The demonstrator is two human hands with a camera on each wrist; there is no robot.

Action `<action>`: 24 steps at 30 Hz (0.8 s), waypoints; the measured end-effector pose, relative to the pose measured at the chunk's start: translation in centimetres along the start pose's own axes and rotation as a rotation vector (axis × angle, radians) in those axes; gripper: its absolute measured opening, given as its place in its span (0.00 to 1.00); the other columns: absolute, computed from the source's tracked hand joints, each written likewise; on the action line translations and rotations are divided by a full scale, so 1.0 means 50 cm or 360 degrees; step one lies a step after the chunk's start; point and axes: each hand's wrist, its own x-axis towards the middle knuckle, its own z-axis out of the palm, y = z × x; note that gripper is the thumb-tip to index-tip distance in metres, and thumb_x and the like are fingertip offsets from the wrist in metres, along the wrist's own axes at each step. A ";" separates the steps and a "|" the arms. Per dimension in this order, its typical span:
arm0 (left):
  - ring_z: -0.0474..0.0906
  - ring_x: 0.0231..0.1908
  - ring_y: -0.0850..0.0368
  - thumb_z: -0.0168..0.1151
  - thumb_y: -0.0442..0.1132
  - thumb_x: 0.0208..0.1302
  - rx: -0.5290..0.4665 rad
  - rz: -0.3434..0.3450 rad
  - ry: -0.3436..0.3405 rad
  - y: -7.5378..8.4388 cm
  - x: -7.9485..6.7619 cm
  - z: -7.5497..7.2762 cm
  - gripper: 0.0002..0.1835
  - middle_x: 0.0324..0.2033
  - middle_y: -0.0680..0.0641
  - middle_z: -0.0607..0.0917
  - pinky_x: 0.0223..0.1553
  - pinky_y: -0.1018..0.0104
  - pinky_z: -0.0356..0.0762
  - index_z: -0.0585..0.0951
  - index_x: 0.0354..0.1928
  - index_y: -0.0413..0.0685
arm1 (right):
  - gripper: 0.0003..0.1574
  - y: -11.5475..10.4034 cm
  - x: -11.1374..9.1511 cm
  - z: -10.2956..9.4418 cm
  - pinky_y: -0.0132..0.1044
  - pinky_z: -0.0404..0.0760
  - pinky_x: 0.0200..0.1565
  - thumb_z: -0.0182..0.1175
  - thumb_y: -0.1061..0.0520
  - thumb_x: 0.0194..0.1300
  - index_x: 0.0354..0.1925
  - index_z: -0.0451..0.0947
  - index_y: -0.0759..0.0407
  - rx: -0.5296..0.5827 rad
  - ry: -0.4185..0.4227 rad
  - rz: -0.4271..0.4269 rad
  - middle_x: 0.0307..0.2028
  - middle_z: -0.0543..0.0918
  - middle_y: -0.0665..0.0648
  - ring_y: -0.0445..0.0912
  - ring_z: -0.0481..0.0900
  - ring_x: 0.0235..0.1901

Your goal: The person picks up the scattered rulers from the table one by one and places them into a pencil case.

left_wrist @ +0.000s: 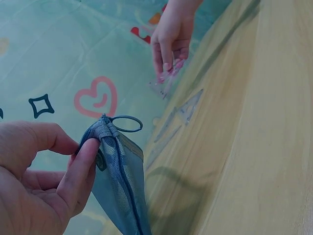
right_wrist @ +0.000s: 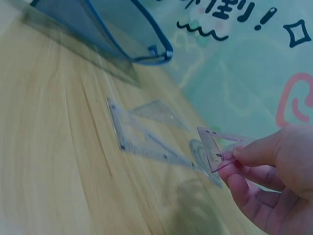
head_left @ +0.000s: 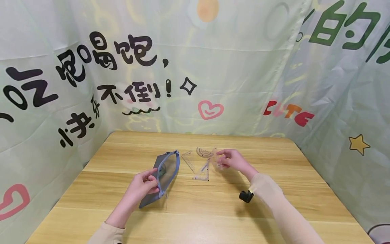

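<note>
As left hand holds a gaping pouch, contents unclear, right hand pinching a set square

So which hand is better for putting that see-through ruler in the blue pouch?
Probably the right hand: it pinches the see-through ruler, while the left hand is busy holding the blue pouch by its edge.

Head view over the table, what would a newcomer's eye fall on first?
Probably the big black lettering across the left of the pale cloth behind the table. Next, perhaps, the blue-edged pouch, gaping open left of centre in the left hand. Then the right hand, right of centre, its fingers pinching a clear pinkish triangle near the see-through protractor.
</note>
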 end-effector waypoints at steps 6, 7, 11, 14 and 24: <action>0.77 0.33 0.59 0.55 0.26 0.60 -0.0019 0.0016 -0.0007 0.002 -0.001 -0.003 0.30 0.32 0.50 0.71 0.34 0.74 0.86 0.68 0.67 0.31 | 0.26 -0.017 0.005 0.017 0.50 0.89 0.42 0.59 0.64 0.68 0.62 0.72 0.71 0.0060 -0.0011 0.0022 0.40 0.86 0.68 0.48 0.87 0.31; 0.77 0.33 0.59 0.55 0.25 0.60 -0.0021 0.0018 -0.0008 0.002 -0.001 -0.003 0.30 0.33 0.50 0.70 0.34 0.74 0.86 0.68 0.67 0.31 | 0.27 -0.020 0.006 0.020 0.50 0.89 0.42 0.59 0.63 0.67 0.62 0.72 0.71 0.0072 -0.0012 0.0027 0.40 0.87 0.68 0.48 0.87 0.31; 0.77 0.33 0.59 0.55 0.25 0.60 -0.0026 0.0024 -0.0016 0.003 -0.001 -0.003 0.30 0.33 0.50 0.70 0.34 0.74 0.86 0.68 0.67 0.31 | 0.28 -0.033 0.009 0.032 0.51 0.89 0.44 0.60 0.63 0.67 0.63 0.72 0.70 0.0118 -0.0023 0.0051 0.41 0.86 0.70 0.53 0.87 0.34; 0.77 0.33 0.59 0.55 0.25 0.60 -0.0031 0.0025 -0.0018 0.004 -0.002 -0.003 0.30 0.33 0.50 0.70 0.34 0.74 0.86 0.69 0.67 0.31 | 0.27 -0.041 0.012 0.040 0.50 0.89 0.44 0.60 0.63 0.67 0.63 0.72 0.71 0.0121 -0.0025 0.0042 0.42 0.86 0.71 0.56 0.87 0.36; 0.76 0.33 0.59 0.55 0.25 0.60 -0.0039 0.0029 -0.0013 0.005 0.000 -0.003 0.29 0.32 0.50 0.71 0.35 0.73 0.86 0.69 0.66 0.32 | 0.26 -0.077 0.020 0.065 0.47 0.89 0.45 0.59 0.64 0.67 0.62 0.73 0.70 0.0217 -0.0044 0.0049 0.44 0.88 0.67 0.48 0.87 0.34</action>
